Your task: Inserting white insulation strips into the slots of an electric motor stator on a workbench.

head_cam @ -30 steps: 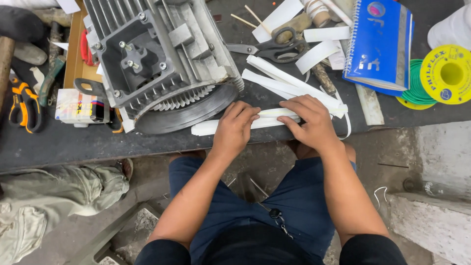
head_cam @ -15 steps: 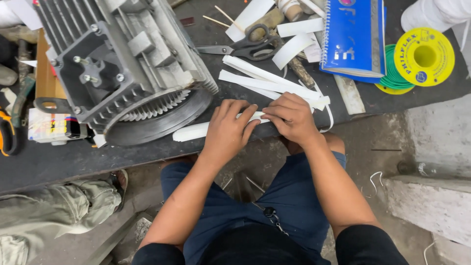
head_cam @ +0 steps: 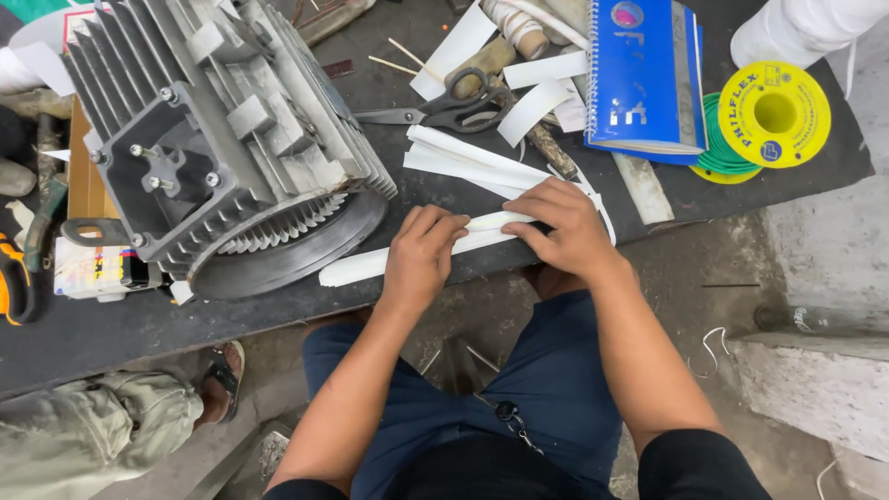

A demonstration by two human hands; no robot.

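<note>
Both hands pressing 1 long white paper strip at near edge of dark bench. Left hand lying curled on strip, right hand pinching its end w/ fingers bent. Beyond: approx 3 loose strips, 1 scissors, 1 blue notebook, 1 yellow spool, 1 grey motor to left. Vs 0.5 s ago: hands sitting same on strip, view shifting only.

Bare forearms, black sleeves, navy shorts.
</note>
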